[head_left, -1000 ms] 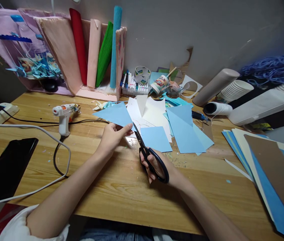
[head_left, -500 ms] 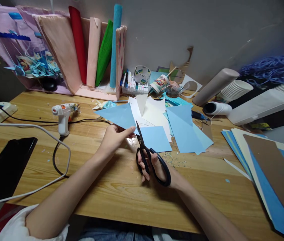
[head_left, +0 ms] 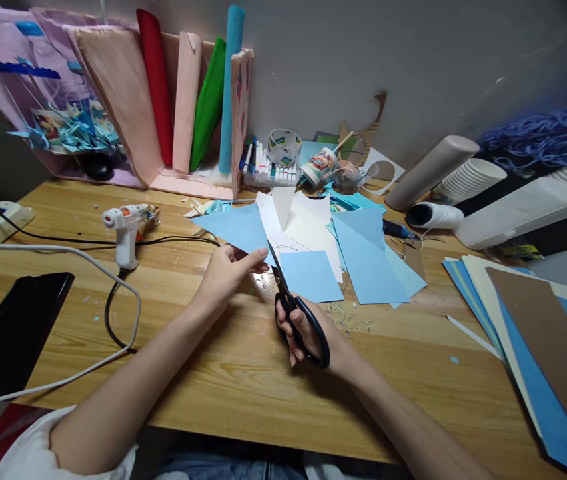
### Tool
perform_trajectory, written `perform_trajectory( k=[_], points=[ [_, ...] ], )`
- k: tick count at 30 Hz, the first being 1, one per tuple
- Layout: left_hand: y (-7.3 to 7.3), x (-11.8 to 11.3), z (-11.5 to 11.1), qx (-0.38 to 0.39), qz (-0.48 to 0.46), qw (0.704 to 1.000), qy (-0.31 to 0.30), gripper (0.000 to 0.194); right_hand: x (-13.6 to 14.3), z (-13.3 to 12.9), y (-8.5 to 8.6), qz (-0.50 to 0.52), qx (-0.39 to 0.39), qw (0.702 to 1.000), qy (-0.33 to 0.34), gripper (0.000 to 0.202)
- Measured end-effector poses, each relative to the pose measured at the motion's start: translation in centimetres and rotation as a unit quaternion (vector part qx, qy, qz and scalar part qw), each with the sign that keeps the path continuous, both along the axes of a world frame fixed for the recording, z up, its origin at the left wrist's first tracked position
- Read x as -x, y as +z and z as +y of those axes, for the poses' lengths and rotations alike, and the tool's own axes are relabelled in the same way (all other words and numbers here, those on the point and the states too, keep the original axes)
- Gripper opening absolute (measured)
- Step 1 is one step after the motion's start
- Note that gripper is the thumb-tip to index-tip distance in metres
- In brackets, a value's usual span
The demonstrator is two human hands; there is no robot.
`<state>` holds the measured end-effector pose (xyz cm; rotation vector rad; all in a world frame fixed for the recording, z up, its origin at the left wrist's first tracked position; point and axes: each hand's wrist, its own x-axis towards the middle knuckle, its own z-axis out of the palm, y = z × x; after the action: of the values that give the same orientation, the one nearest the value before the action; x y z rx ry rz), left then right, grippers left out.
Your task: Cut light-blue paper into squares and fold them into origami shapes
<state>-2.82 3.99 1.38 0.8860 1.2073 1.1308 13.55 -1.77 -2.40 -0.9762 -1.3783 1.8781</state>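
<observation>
Between thumb and fingers, my left hand pinches the near corner of a light blue sheet of paper, which points off to the left. My right hand has its fingers through the handles of black scissors. The scissor blades lie along the right edge of the held sheet, nearly closed, close to my left thumb. Just right of the blades, a blue paper square lies on the table. Larger blue paper and white sheets lie behind it.
A white glue gun with a black cord stands left of my left hand. A black phone and a white cable lie nearer. Stacked card sheets are at the right. Markers, tape and paper cups line the back.
The scissors' handles have come together, so the blades have closed along the edge of the blue paper. My left hand stays almost in place on the sheet.
</observation>
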Motion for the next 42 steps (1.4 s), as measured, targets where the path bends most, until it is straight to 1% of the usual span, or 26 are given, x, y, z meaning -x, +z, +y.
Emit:
perform_trajectory(
  k=[2,6,9,14,20,25,28,31,34,38,42],
  points=[
    [0.0,0.0,0.0,-0.001,-0.003,1.0,-0.001,0.027,0.0,0.0,0.1,-0.001,-0.005,1.0,0.009,0.047],
    [0.0,-0.1,-0.1,0.004,0.0,1.0,-0.008,0.027,0.3,-0.2,0.4,0.02,-0.027,0.999,0.03,0.057],
    [0.1,-0.4,-0.3,0.017,-0.007,1.0,-0.024,0.027,0.4,-0.3,0.3,0.038,-0.02,0.999,0.034,0.06],
    [0.1,-0.7,-0.6,0.034,-0.035,0.998,-0.045,0.023,0.6,-0.2,-0.4,0.047,-0.016,0.999,0.007,0.058],
    [0.0,-0.7,-0.7,0.042,-0.064,0.996,-0.056,0.02,0.9,-0.4,-0.5,0.046,-0.017,0.999,-0.018,0.05],
    [0.1,-0.7,-0.8,0.042,-0.054,0.996,-0.06,0.022,1.3,-0.5,-1.3,0.05,-0.008,0.997,-0.05,0.048],
    [0.1,-0.7,-0.7,0.041,-0.049,0.996,-0.059,0.023,1.4,-0.5,-1.5,0.056,-0.013,0.997,-0.052,0.048],
    [-0.2,-0.5,-0.4,0.029,-0.062,0.997,-0.041,0.027,1.2,-0.6,-1.2,0.044,-0.026,0.998,-0.04,0.049],
    [-0.7,-0.1,0.0,-0.005,-0.061,0.998,0.002,0.032,1.1,-0.7,-0.7,0.031,-0.026,0.999,-0.019,0.05],
    [-0.7,0.2,0.1,-0.037,-0.005,0.999,0.027,0.032,1.3,-0.9,-0.3,0.039,-0.028,0.999,-0.006,0.053],
    [0.1,-0.1,-0.3,-0.052,0.064,0.996,0.039,0.024,1.4,-0.9,0.0,0.055,-0.028,0.998,0.001,0.057]
  ],
)
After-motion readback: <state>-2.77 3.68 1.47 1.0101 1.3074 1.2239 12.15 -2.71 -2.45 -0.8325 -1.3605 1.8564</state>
